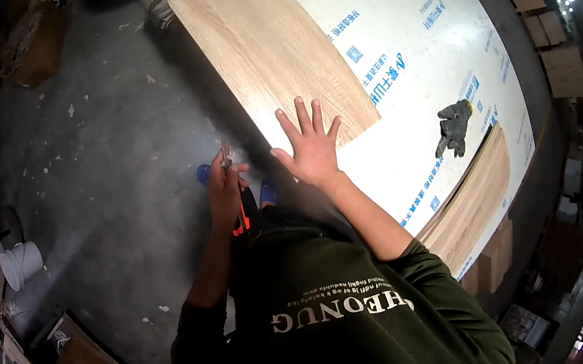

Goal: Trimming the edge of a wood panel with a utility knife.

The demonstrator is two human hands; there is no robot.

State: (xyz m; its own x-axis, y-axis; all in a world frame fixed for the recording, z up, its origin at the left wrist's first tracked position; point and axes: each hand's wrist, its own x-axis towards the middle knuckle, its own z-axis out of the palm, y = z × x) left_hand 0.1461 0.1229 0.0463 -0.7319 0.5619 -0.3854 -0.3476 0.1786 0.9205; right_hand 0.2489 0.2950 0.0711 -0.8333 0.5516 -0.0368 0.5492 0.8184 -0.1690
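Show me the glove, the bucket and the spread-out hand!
Glove (457,124), head view: its dark middle.
Bucket (27,262), head view: its white side.
Right hand (313,152), head view: the back of it.

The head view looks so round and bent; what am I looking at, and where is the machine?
There is no machine, just a person's two bare hands. A wide fisheye camera worn on the head looks down, so straight edges curve near the rim. The left hand grips a red-handled tool, its exact kind hard to tell. The right hand lies spread on the near end of a wood-grain board. That board rests on a white surface printed in blue, along with a dark glove and, at the right, another wood-grain piece.
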